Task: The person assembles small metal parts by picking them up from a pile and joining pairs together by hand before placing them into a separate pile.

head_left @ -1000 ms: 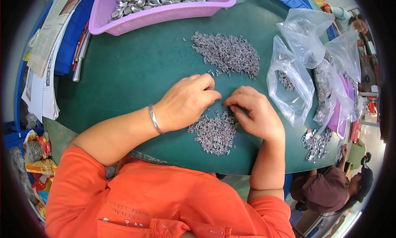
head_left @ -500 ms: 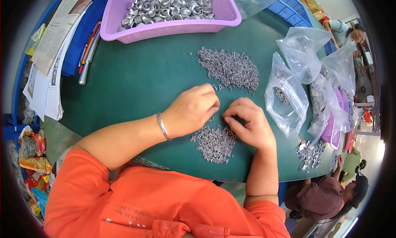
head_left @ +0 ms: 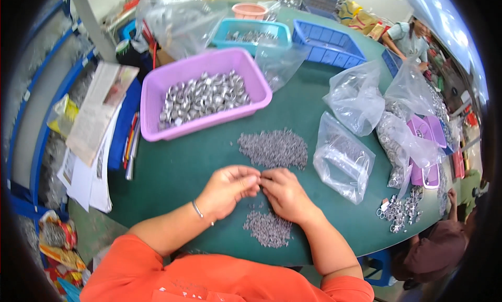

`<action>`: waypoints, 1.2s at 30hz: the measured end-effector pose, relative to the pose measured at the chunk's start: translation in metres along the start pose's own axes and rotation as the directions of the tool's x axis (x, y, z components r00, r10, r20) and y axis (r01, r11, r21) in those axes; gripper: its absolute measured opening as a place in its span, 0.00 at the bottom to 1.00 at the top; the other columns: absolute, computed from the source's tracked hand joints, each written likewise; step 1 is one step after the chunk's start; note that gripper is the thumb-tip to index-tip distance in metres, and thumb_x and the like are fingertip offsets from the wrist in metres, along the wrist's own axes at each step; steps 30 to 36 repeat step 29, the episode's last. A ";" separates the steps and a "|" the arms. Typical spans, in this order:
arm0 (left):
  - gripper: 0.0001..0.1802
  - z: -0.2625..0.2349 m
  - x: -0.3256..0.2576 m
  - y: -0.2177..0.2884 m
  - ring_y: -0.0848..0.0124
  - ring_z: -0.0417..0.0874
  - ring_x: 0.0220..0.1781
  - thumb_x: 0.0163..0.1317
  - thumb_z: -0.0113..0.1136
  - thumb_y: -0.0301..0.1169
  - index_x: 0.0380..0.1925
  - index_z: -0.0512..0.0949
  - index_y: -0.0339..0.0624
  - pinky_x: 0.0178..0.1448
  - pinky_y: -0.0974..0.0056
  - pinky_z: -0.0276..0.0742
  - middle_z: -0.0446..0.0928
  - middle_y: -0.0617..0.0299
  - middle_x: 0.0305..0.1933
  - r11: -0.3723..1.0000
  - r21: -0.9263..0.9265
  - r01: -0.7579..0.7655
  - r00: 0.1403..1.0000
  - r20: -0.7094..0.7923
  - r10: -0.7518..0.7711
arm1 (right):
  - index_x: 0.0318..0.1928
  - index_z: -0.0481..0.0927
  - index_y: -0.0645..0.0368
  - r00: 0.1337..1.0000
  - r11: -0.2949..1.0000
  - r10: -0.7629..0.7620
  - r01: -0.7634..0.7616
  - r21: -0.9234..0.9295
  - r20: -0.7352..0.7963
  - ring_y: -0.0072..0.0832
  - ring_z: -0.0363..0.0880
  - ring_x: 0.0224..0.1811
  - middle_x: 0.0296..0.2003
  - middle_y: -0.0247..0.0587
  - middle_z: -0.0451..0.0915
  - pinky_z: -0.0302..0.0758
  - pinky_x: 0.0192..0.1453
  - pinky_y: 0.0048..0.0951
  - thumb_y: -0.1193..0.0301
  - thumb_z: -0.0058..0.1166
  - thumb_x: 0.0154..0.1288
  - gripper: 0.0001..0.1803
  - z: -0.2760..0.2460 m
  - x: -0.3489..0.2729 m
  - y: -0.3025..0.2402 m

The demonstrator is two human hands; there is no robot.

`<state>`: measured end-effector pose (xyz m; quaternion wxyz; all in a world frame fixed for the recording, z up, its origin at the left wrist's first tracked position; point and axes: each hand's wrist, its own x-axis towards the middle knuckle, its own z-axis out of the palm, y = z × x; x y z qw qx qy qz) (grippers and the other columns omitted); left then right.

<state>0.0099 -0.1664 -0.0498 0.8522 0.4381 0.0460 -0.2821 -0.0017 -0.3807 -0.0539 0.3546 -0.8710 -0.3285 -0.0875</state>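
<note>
My left hand (head_left: 228, 191) and my right hand (head_left: 285, 194) meet fingertip to fingertip above the green table. Both are closed in a pinch, and whatever lies between the fingers is too small or hidden to name. Just below them is a smaller pile of tiny grey metal pieces (head_left: 267, 229), partly beside my right wrist. Beyond the fingertips lies a larger pile of the same grey pieces (head_left: 274, 147). A silver bangle (head_left: 197, 208) circles my left wrist.
A purple basket (head_left: 206, 123) of silver rings stands at the far left. Behind it are a teal basket (head_left: 285, 36) and a blue tray (head_left: 329, 54). Clear plastic bags (head_left: 345, 166) and loose rings (head_left: 400, 212) lie right. Papers (head_left: 83, 171) and pens (head_left: 130, 147) sit left. Other people are at right.
My hands were apart over the near pile; now their fingertips touch. The view has tilted up, showing more of the table's far side.
</note>
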 end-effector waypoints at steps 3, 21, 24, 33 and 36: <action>0.09 0.030 0.004 0.012 0.66 0.87 0.48 0.71 0.62 0.22 0.49 0.81 0.34 0.56 0.63 0.85 0.85 0.54 0.46 0.988 0.010 0.152 0.984 0.095 -0.152 | 0.46 0.83 0.64 0.996 0.999 0.011 -0.007 0.044 -0.084 0.50 0.78 0.52 0.50 0.48 0.81 0.76 0.57 0.46 0.80 0.60 0.57 0.14 0.002 -0.009 0.005; 0.12 0.106 0.125 0.116 0.75 0.84 0.41 0.71 0.61 0.26 0.51 0.81 0.34 0.43 0.71 0.79 0.84 0.61 0.42 0.714 0.644 -0.275 0.961 0.197 0.193 | 0.45 0.85 0.63 0.991 0.993 -0.107 0.111 0.038 -0.075 0.49 0.81 0.50 0.47 0.48 0.83 0.79 0.56 0.45 0.86 0.54 0.49 0.20 0.000 -0.010 0.009; 0.09 0.065 0.073 0.097 0.78 0.80 0.38 0.69 0.63 0.25 0.47 0.83 0.35 0.42 0.71 0.77 0.84 0.62 0.40 0.517 0.808 -0.281 0.960 0.238 0.150 | 0.43 0.86 0.62 0.997 0.990 0.028 -0.018 0.143 -0.069 0.49 0.80 0.53 0.45 0.48 0.85 0.78 0.59 0.45 0.87 0.52 0.47 0.20 -0.009 -0.012 0.016; 0.09 0.002 0.005 0.035 0.74 0.84 0.46 0.69 0.64 0.26 0.48 0.86 0.45 0.53 0.69 0.79 0.84 0.63 0.49 0.077 0.961 -0.266 0.957 0.255 0.137 | 0.47 0.86 0.62 0.997 0.982 0.031 -0.045 0.185 0.078 0.47 0.80 0.54 0.50 0.48 0.84 0.77 0.60 0.42 0.88 0.53 0.53 0.21 -0.007 -0.011 0.010; 0.09 0.002 0.005 0.035 0.74 0.84 0.46 0.69 0.64 0.26 0.48 0.86 0.45 0.53 0.69 0.79 0.84 0.63 0.49 0.077 0.961 -0.266 0.957 0.255 0.137 | 0.47 0.86 0.62 0.997 0.982 0.031 -0.045 0.185 0.078 0.47 0.80 0.54 0.50 0.48 0.84 0.77 0.60 0.42 0.88 0.53 0.53 0.21 -0.007 -0.011 0.010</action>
